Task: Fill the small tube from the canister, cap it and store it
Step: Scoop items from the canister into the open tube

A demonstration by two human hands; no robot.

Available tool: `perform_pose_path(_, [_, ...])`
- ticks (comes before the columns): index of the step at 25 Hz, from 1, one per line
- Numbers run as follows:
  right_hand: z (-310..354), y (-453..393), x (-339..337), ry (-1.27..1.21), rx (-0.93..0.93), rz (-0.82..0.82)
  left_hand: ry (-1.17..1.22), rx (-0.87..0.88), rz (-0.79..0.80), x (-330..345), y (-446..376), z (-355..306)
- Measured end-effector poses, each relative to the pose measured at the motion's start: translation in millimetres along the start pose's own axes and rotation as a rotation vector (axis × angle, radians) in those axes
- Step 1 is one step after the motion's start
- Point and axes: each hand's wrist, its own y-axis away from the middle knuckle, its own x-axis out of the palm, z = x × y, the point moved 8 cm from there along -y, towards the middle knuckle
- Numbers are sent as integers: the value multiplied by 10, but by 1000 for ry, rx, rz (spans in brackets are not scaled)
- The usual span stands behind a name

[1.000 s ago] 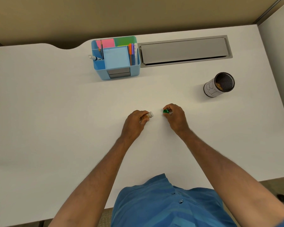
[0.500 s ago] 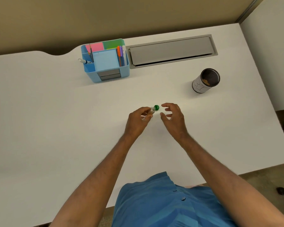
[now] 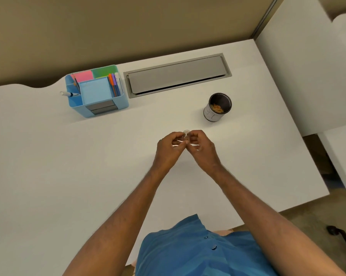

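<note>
The small clear tube [image 3: 186,134] stands upright between the fingertips of both hands, a little above the white desk [image 3: 68,166]. My left hand [image 3: 169,150] pinches it from the left and my right hand [image 3: 203,150] from the right. The tube's round mouth faces up; no green cap shows on it. The canister [image 3: 218,107], a dark-rimmed cylinder with a white side, stands uncovered behind and to the right of my hands, with orange-brown bits inside.
A blue desk organiser [image 3: 108,108] with sticky notes, pens and two grey drawers stands at the back left; a marker [image 3: 68,94] sticks out of its left side. A grey cable hatch [image 3: 178,75] lies behind. The desk ends at a white panel [image 3: 307,76] on the right.
My right hand first held the green cap, then opened beside the green-capped tube in my left hand. Now both hands meet on the tube, and the cap is out of sight.
</note>
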Motion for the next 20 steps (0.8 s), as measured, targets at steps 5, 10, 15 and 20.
perform_pose_path(5, [33, -598, -1149, 123, -18, -282, -132, 23, 7, 257, -341, -205])
perform_pose_path(10, [-63, -1081, -1556, 546, -7, -173, -366, 84, 95, 804, -1027, -506])
perform_pose_path(15, [-111, -1187, -1503, 590, -42, -133, -495, 127, 98, 1259, -1479, -629])
perform_pose_path(20, [-180, -1208, -1499, 516, -72, -160, -541, 187, 82, 1374, -1527, -608])
